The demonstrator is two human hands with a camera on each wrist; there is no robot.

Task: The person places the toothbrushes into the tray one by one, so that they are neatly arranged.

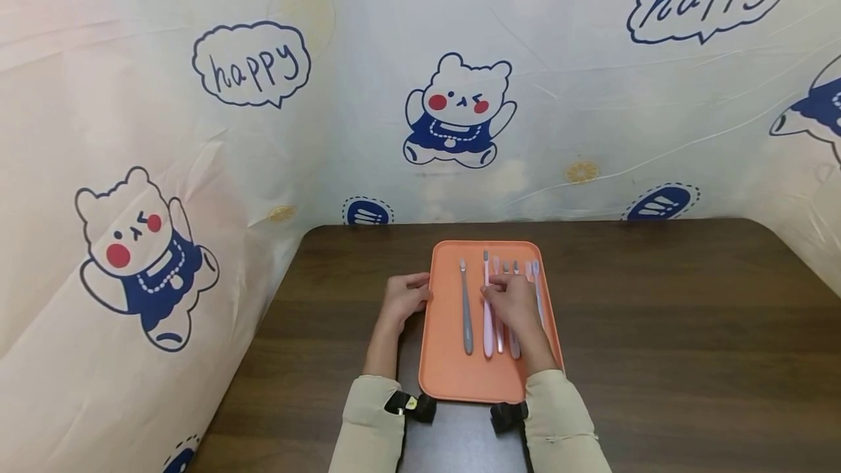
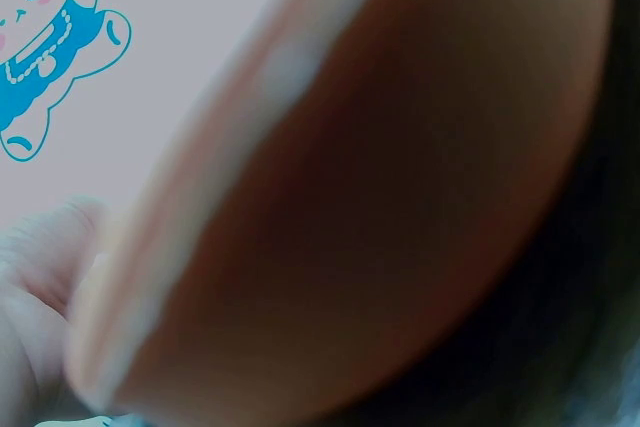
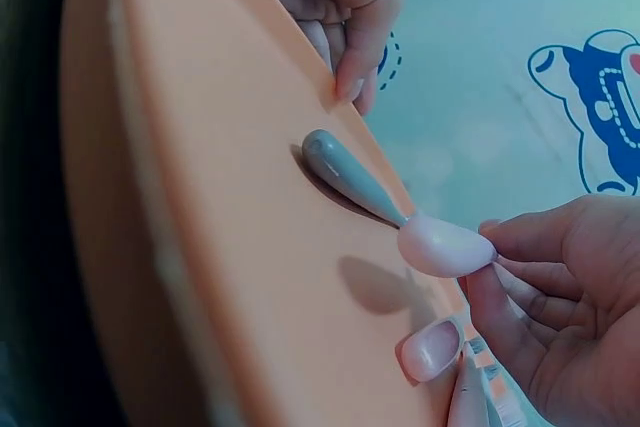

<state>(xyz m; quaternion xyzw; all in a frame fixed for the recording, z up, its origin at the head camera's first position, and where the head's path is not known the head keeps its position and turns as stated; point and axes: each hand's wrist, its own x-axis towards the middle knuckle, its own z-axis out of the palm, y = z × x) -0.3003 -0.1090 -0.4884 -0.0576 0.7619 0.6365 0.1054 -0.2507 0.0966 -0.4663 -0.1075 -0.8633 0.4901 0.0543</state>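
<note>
An orange tray [image 1: 443,371] bears a row of toothbrushes lying lengthwise. My left hand [image 1: 403,300] pinches the tray's left rim, fingertips right at its edge; in the right wrist view the left hand [image 3: 345,7] shows at that rim. Between thumb and fingers, my right hand [image 1: 515,301] pinches a pale pink toothbrush [image 1: 488,334] by its handle. In the right wrist view, its rounded handle end [image 3: 440,247] hangs over the tray with a separate shadow beneath. A grey toothbrush [image 1: 467,320] lies to its left. More toothbrushes lie under and right of the right hand, partly hidden.
The tray rests on a dark wooden table [image 1: 670,327], with a grey surface [image 1: 463,433] in front of it. A patterned curtain [image 1: 368,115] with bears rises behind the table and along its left side. Black wrist cameras sit at both sleeves.
</note>
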